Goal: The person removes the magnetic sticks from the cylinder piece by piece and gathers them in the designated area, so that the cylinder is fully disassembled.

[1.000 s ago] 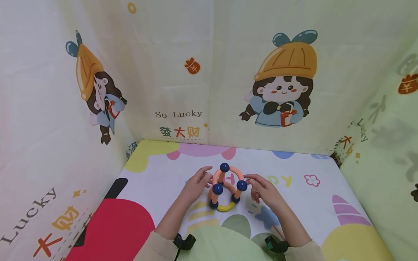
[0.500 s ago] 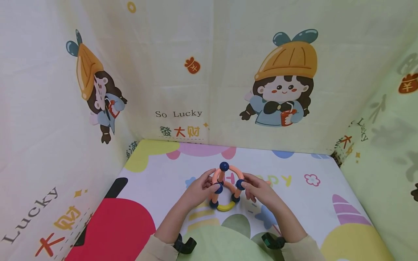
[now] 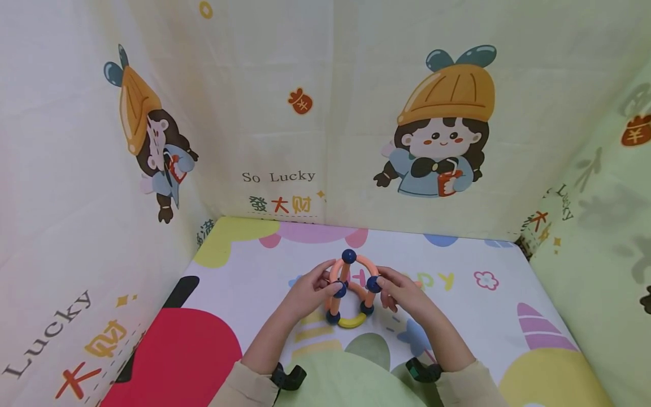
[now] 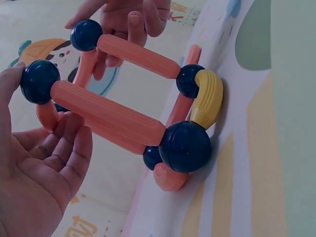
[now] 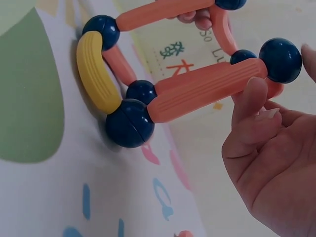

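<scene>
A ball-and-rod toy frame [image 3: 335, 305] stands upright on the table between my hands. Navy balls join its coral rods, straight uprights below and curved ones around the top. A single curved yellow rod [image 5: 94, 71] lies low on the near side. My left hand [image 3: 305, 295] holds the upper left navy ball [image 4: 40, 81], thumb on the ball and fingers bent under the curved rod behind it. On the other side, my right hand [image 3: 408, 297] grips the upper right ball [image 5: 280, 60], its thumb on it and fingers curled beside the upright. The farthest top ball [image 3: 348, 256] is untouched.
The table [image 3: 442, 260] wears a printed white cover with a large red shape [image 3: 188, 350] at left. Patterned cloth walls [image 3: 351, 141] rise at the back and both sides. A black camera [image 3: 289, 377] is strapped to each wrist.
Both hands have come inward from beside the frame, and their thumbs have settled on the two near upper balls. Those balls sit slightly higher in the head view now.
</scene>
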`<state>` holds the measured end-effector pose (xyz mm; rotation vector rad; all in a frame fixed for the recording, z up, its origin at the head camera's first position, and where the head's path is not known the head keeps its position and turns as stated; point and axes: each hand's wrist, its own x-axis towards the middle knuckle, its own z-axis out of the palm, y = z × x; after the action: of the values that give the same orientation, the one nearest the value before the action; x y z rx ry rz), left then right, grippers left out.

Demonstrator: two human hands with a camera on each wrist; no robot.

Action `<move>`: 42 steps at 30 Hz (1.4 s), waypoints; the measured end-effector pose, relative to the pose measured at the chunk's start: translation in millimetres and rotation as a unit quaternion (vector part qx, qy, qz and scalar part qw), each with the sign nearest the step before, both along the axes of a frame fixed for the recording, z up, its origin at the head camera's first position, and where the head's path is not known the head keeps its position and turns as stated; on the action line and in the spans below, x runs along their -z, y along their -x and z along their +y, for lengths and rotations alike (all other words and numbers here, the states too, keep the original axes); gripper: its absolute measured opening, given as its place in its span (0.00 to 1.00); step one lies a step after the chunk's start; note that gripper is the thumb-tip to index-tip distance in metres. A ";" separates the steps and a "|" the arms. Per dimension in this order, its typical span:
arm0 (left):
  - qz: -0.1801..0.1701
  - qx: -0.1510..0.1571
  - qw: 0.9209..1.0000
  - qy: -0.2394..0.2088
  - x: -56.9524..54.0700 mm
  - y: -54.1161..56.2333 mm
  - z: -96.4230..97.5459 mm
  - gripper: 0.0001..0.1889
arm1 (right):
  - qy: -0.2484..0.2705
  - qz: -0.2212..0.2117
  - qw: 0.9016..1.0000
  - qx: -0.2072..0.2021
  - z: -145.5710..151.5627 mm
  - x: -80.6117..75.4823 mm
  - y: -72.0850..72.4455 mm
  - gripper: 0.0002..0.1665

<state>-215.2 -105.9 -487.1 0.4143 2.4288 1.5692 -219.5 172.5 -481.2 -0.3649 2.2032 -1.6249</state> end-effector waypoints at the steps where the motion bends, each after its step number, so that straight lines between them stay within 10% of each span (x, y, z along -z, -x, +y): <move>1: 0.001 -0.002 1.000 0.001 -0.3 -0.2 0.0 0.36 | 0.003 -0.006 1.000 0.002 0.1 -0.2 1.3 0.31; 14: 0.008 -0.003 1.000 -0.003 -3.7 -1.2 -0.1 0.36 | 0.058 -0.089 0.992 0.061 -4.6 -7.7 17.0 0.28; 42: 0.001 0.000 1.000 -0.004 -6.0 -1.4 -3.6 0.36 | 0.094 -0.091 0.990 0.050 -7.7 -3.5 19.6 0.28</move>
<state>-213.8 -109.4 -481.1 0.4183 2.4247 1.5791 -239.0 164.8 -477.8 -0.1493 1.9687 -1.8474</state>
